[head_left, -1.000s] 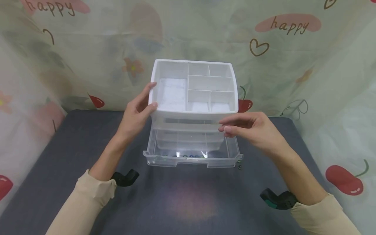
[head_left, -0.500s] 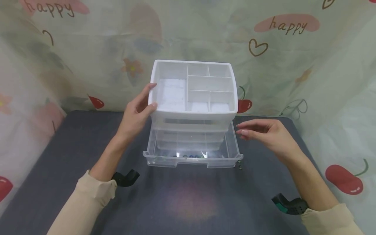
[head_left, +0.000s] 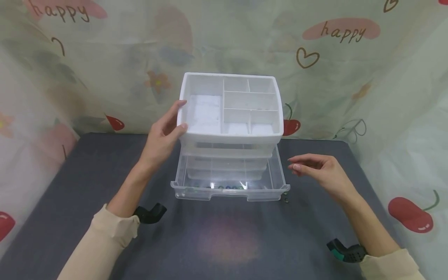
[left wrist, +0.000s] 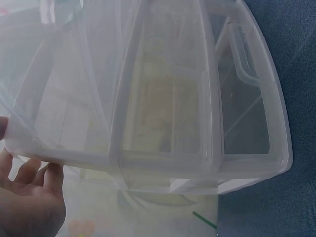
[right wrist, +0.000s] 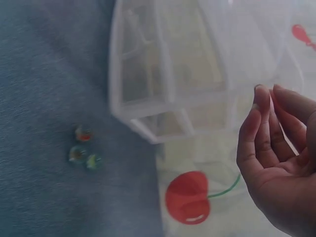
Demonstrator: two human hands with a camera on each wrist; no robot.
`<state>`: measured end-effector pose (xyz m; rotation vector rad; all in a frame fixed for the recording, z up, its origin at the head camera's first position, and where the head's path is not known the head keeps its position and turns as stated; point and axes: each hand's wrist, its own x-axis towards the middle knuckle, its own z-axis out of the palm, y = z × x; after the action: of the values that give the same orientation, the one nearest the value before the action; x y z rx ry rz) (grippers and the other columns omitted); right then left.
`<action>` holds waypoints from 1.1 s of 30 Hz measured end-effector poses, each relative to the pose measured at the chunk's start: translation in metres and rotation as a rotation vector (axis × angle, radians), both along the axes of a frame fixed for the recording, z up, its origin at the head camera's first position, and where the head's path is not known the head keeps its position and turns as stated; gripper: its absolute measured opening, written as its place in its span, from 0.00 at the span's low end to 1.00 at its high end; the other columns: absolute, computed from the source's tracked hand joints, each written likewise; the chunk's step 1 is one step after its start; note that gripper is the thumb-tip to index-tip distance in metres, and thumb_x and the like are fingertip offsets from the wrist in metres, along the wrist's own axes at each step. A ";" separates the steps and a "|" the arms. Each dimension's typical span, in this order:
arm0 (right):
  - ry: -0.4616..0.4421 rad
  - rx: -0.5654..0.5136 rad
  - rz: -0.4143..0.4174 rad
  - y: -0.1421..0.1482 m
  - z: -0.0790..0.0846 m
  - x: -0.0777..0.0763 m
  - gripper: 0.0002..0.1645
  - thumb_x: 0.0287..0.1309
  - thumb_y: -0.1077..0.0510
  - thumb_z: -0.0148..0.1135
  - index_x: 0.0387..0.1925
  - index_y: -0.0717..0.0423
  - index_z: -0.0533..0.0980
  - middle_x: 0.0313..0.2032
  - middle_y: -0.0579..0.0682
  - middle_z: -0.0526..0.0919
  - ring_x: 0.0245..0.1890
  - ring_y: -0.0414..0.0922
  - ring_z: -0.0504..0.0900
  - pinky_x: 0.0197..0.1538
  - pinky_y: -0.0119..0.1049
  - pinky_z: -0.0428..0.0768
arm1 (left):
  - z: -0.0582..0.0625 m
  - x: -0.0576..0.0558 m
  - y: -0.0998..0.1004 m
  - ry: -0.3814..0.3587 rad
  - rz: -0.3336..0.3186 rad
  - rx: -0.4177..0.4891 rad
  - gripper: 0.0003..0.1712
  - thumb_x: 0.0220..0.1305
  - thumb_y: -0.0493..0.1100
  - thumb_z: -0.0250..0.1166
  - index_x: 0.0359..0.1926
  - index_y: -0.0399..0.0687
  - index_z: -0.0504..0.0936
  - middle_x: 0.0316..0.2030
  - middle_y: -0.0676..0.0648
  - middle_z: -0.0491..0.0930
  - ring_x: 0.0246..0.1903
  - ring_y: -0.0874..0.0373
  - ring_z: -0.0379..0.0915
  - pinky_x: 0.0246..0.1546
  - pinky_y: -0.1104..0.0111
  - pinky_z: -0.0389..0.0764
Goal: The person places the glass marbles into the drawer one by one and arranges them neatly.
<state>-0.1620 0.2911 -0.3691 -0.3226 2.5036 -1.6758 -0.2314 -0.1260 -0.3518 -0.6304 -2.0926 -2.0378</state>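
Note:
In the head view a drawer organizer (head_left: 229, 138) stands mid-table, with a white divided tray on top. A clear plastic drawer (head_left: 231, 194) juts out from it toward me, and several small marbles (head_left: 229, 187) show near the drawer's front wall. My left hand (head_left: 159, 136) grips the organizer's left side, thumb and a finger over the tray's rim. Off to the organizer's right, my right hand (head_left: 322, 171) hovers with loosely curled fingers. In the right wrist view its fingertips come close to the thumb, and nothing shows between them.
Three loose glass marbles (right wrist: 79, 154) lie on the dark tabletop (head_left: 227, 233) to the right of the drawer. A printed curtain (head_left: 224, 39) hangs behind the table and along both sides.
My right hand has moved from the tray's front right corner out to the right and lower, away from the organizer. The left hand keeps its grip in the same place.

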 end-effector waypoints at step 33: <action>-0.074 -0.059 -0.072 0.013 -0.098 0.027 0.16 0.60 0.64 0.69 0.46 0.72 0.81 0.41 0.58 0.87 0.36 0.36 0.85 0.40 0.32 0.82 | 0.001 0.001 0.001 -0.019 0.009 0.009 0.32 0.72 0.30 0.55 0.74 0.51 0.66 0.71 0.43 0.64 0.63 0.49 0.66 0.53 0.70 0.72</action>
<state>-0.1350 0.3037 -0.4667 -0.1739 2.4434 -1.7572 -0.2300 -0.1246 -0.3504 -0.6008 -2.0920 -2.0553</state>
